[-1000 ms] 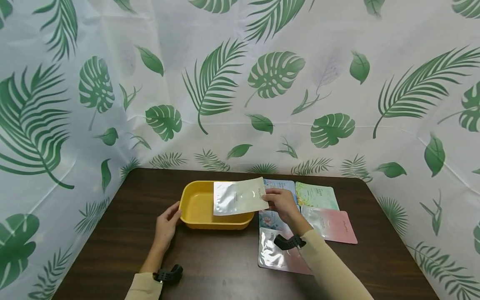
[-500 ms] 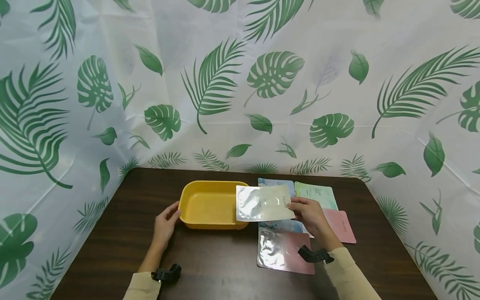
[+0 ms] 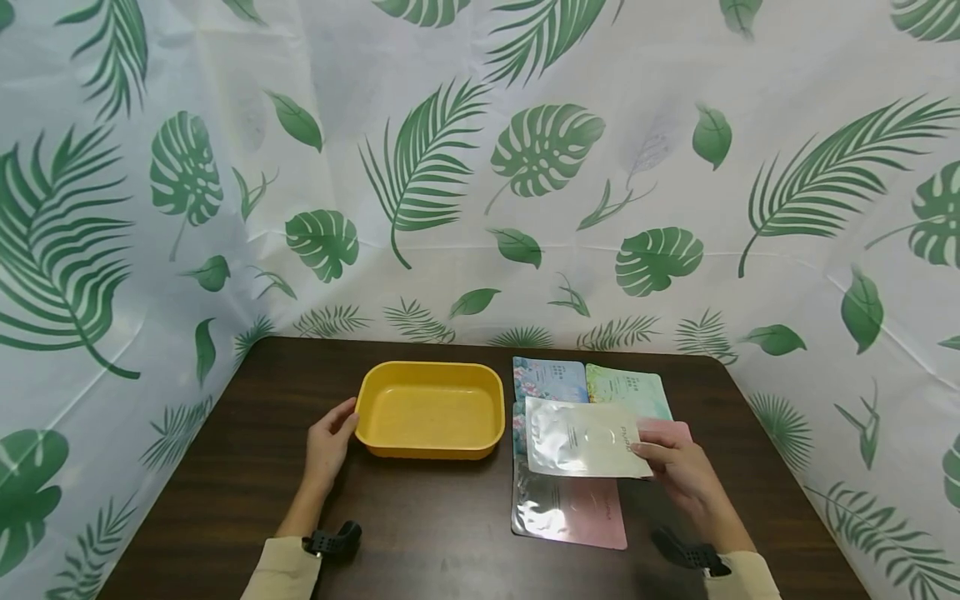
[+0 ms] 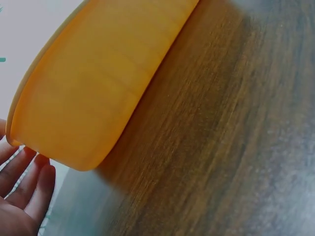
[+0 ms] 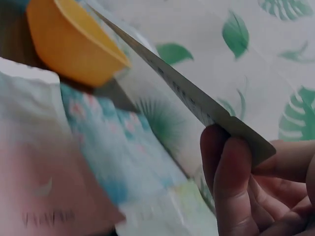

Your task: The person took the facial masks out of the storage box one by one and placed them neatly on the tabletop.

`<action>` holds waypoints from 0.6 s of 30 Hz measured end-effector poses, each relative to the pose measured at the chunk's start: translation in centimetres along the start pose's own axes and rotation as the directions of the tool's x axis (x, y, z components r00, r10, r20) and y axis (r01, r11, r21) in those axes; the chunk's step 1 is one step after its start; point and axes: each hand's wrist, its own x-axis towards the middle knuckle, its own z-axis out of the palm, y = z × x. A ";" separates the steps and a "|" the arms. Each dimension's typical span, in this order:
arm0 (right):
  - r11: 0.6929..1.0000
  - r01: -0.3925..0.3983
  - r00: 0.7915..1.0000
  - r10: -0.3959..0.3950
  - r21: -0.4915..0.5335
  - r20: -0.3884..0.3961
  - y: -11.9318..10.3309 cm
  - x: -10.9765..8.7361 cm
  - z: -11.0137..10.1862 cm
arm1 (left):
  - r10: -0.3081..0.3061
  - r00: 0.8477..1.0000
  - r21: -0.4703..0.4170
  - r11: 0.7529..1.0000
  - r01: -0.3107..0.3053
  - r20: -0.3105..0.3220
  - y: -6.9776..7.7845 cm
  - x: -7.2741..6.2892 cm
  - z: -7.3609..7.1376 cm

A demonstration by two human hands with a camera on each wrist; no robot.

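Note:
My right hand (image 3: 686,471) pinches the right end of a cream and silver sheet mask packet (image 3: 588,437), thumb on top and fingers beneath. The right wrist view catches this packet (image 5: 172,78) nearly edge-on, raised above the other packets. Under it in the head view are a blue floral packet (image 3: 547,379), a green one (image 3: 630,392), and a pink and silver one (image 3: 570,508). Another pink packet (image 3: 670,428) is mostly covered. My left hand (image 3: 327,442) touches the left end of a yellow plastic basin (image 3: 427,412), its fingers (image 4: 42,191) fairly straight by the rim.
The basin stands on a dark wooden table (image 3: 442,533), left of the packets. Behind the table hangs a white cloth (image 3: 450,167) with green leaf prints, close to the table's back edge. Black bands (image 3: 333,542) circle both wrists.
My right hand has carried the cream packet from over the basin rightward and toward me, to above the other packets. My left hand has stayed at the basin's left end.

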 end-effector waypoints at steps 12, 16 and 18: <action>0.991 -0.128 0.991 0.126 -0.046 -0.035 2.8 -2.5 -6.2 | 0.021 1.000 0.034 0.999 -0.021 -0.010 -0.3 -0.1 0.0; 0.987 -0.155 0.987 0.152 -0.049 -0.051 3.7 -2.8 -7.8 | 0.020 1.000 0.027 0.999 -0.019 -0.013 -0.3 -0.2 0.0; 0.985 -0.164 0.985 0.161 -0.050 -0.056 4.3 -2.9 -8.4 | 0.029 0.999 0.031 0.999 -0.029 -0.015 -0.3 -0.2 0.1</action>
